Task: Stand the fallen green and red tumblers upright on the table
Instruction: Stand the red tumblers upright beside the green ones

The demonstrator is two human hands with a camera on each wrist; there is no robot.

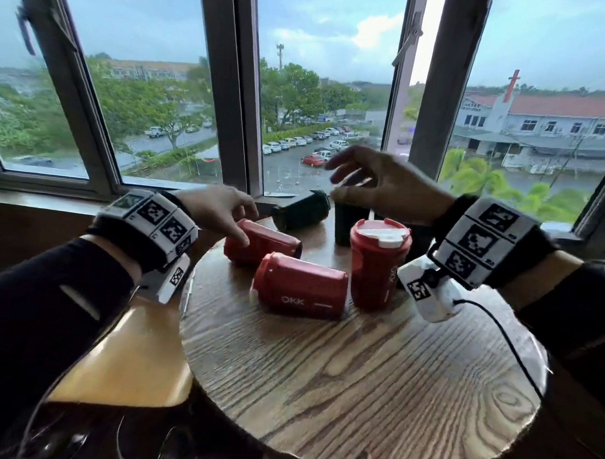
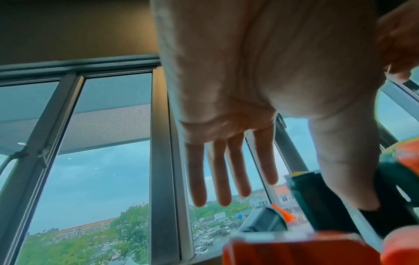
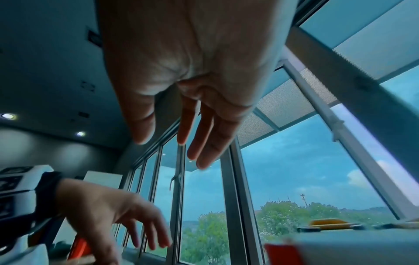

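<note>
Two red tumblers lie on their sides on the round wooden table (image 1: 357, 385), one further back (image 1: 264, 243) and one nearer (image 1: 300, 291). A third red tumbler (image 1: 379, 263) stands upright with a white lid. At the back, a dark green tumbler (image 1: 303, 210) lies fallen beside an upright dark green one (image 1: 349, 222). My left hand (image 1: 248, 227) reaches over the far red tumbler with straight fingers (image 2: 217, 170), holding nothing. My right hand (image 1: 344, 182) hovers above the upright green tumbler, its fingers (image 3: 204, 143) loosely spread and empty.
The table stands against a window sill (image 1: 55, 196) with grey window frames (image 1: 230, 89) close behind the tumblers. Another dark tumbler (image 1: 421, 237) stands behind the upright red one. A yellow chair seat (image 1: 128, 360) lies left of the table.
</note>
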